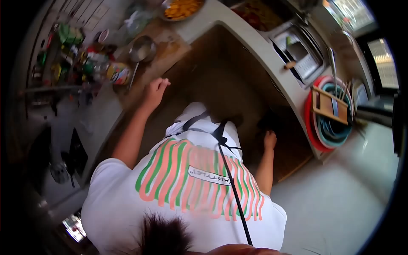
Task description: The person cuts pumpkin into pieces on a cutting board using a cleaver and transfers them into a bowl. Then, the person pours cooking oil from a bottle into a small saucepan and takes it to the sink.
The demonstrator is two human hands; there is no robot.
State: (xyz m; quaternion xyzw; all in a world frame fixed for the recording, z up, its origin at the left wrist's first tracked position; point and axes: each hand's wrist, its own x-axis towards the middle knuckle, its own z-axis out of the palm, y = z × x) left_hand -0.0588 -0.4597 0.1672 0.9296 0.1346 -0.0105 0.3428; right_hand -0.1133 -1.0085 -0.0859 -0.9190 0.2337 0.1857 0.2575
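My left hand (157, 92) hangs in the air just off the wooden board on the counter. Its fingers are loosely bent, a little apart, with nothing visible in them. A metal saucepan (143, 49) stands on the board (170, 47), its handle pointing toward me, near that hand. My right hand (270, 139) hangs low at my side beside the dark cabinet front. It is small and blurred, with its fingers mostly hidden. It touches nothing that I can make out.
Bottles and packets (80, 59) crowd the left counter, with a stove (63, 157) nearer me. A bowl of orange pieces (182, 8) stands ahead. Right are a sink (297, 51) and stacked basins (312, 127) under a wooden grater (329, 105). The counter edge (255, 57) curves around me.
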